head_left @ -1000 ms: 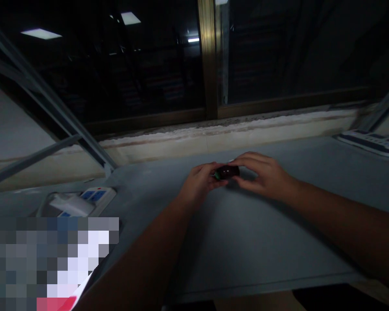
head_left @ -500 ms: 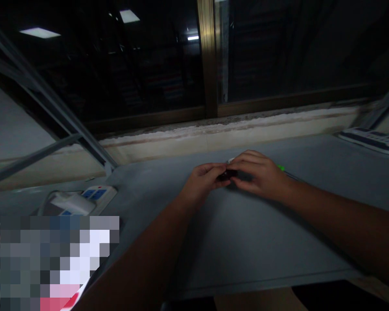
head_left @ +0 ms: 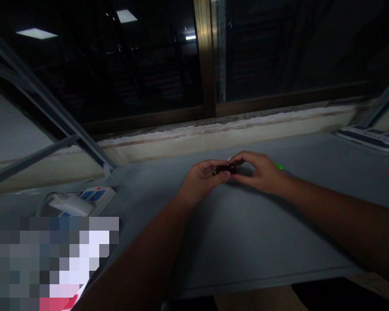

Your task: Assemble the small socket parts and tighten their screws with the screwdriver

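Both hands meet over the grey table (head_left: pixel 246 233) near its far side. My left hand (head_left: pixel 202 179) pinches one end of a small dark object (head_left: pixel 225 169), fingers curled around it. My right hand (head_left: pixel 259 172) grips the other end with its fingertips. The light is dim and I cannot make out what the small dark object is. A thin stick with a green tip (head_left: pixel 280 166) pokes out behind my right hand, lying along the table.
A white power strip with blue sockets (head_left: pixel 84 199) lies at the left. Another power strip (head_left: pixel 369 137) sits at the far right. Grey metal frame bars (head_left: pixel 52 116) slant on the left. A window sill (head_left: pixel 214 134) and dark windows run behind the table.
The green end of the small dark object, seen a second ago, is now hidden. The green-tipped stick has come into view behind my right hand. Both hands stay together.
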{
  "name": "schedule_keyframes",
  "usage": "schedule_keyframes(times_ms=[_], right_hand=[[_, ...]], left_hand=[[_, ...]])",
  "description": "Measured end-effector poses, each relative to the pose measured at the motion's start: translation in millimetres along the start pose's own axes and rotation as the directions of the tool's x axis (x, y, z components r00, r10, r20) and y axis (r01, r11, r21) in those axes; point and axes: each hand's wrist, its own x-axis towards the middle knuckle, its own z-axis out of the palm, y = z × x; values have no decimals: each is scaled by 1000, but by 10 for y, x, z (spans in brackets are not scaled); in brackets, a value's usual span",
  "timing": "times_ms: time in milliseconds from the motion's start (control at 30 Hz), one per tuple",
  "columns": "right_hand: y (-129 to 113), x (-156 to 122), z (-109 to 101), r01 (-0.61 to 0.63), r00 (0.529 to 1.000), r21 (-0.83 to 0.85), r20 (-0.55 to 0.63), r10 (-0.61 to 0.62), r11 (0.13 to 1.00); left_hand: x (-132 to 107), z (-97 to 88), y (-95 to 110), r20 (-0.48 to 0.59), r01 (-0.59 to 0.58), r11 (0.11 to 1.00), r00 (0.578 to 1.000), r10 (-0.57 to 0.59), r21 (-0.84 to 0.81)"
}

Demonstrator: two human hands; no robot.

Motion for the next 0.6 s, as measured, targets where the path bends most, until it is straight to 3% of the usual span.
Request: schedule_keyframes(times_ms=[133,300,433,600], right_hand=[[67,-37,22,-30,998,178,-48,40,984],[53,-40,-31,50,996,68,-84,-44,996],[18,-33,-78,104,993,-53,-56,-107,993],[7,-33,-111,112,993,-71,-33,-115,991]], left_hand=[[-31,29,56,68,-139,988,989,134,66],[-46,15,55,113,-288,941,956,272,176],[-59,-3,59,115,-298,918,954,277,261],[-81,1,106,106,-291,907,957,271,304]])
